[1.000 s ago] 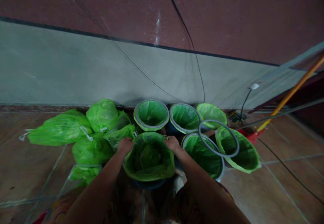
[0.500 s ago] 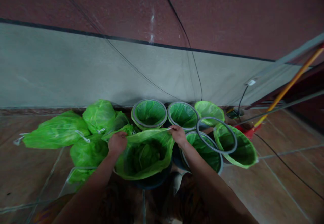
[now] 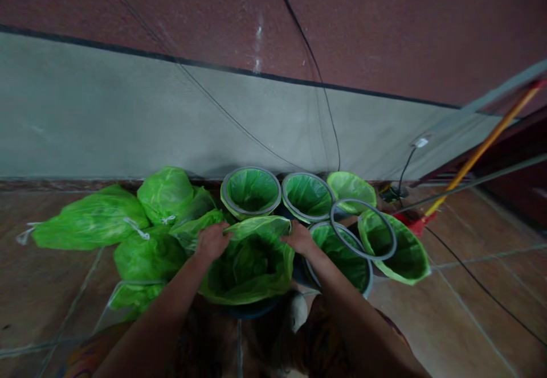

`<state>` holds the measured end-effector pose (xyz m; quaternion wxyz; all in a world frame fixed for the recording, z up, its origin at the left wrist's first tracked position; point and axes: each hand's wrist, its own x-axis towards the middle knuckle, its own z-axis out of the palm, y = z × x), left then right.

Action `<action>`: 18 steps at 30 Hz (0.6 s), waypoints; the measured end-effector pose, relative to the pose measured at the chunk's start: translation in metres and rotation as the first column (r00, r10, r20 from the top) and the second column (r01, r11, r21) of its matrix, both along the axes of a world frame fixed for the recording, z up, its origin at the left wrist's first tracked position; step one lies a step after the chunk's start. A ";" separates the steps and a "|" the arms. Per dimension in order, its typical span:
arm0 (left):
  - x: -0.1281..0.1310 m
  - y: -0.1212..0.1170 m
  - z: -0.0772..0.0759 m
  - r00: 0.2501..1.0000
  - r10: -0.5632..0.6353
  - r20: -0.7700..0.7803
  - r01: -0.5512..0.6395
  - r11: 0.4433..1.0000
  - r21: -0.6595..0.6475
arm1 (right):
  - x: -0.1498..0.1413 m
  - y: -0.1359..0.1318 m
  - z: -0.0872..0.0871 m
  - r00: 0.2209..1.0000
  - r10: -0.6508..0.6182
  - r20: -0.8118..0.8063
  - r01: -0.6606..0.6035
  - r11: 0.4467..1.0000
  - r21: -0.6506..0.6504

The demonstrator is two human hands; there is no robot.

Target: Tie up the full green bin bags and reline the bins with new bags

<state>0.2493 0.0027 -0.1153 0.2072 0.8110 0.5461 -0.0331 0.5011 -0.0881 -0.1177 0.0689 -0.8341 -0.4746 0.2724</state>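
Note:
A translucent green trash bag (image 3: 248,292) lines the dark bin (image 3: 254,311) right in front of me, its mouth open upward and its folds sunk inside. My left hand (image 3: 212,241) is closed on the bag's rim at the left. Across the mouth, my right hand (image 3: 301,237) pinches the rim on the right side. Just behind stand two bins lined in green with grey rings on their rims, a left one (image 3: 231,208) and a right one (image 3: 301,215). Beside my right forearm is another lined bin (image 3: 367,287).
Several full green bags (image 3: 92,221) with white ties lie on the tiles at left. A loose grey ring (image 3: 394,240) rests across bins at right, near a tilted green-lined bin (image 3: 414,253). A yellow-handled red dustpan (image 3: 416,224) and a cable (image 3: 474,281) are farther right.
My left hand has moved right along the bag's rim, closer to my right hand. The far rim between them has gone from taut to slacker.

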 end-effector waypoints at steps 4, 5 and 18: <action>-0.004 0.002 0.009 0.994 0.111 -0.005 -0.110 0.988 0.112 | 0.003 -0.006 0.001 0.978 0.138 0.155 -0.114 0.982 -0.151; -0.007 0.003 0.012 0.988 0.153 -0.005 -0.151 0.978 0.142 | 0.004 -0.007 0.001 0.975 0.151 0.163 -0.124 0.979 -0.163; -0.026 0.013 0.007 0.943 0.327 -0.055 -0.327 0.945 0.005 | 0.008 -0.021 0.004 0.986 0.155 0.054 -0.145 0.977 -0.155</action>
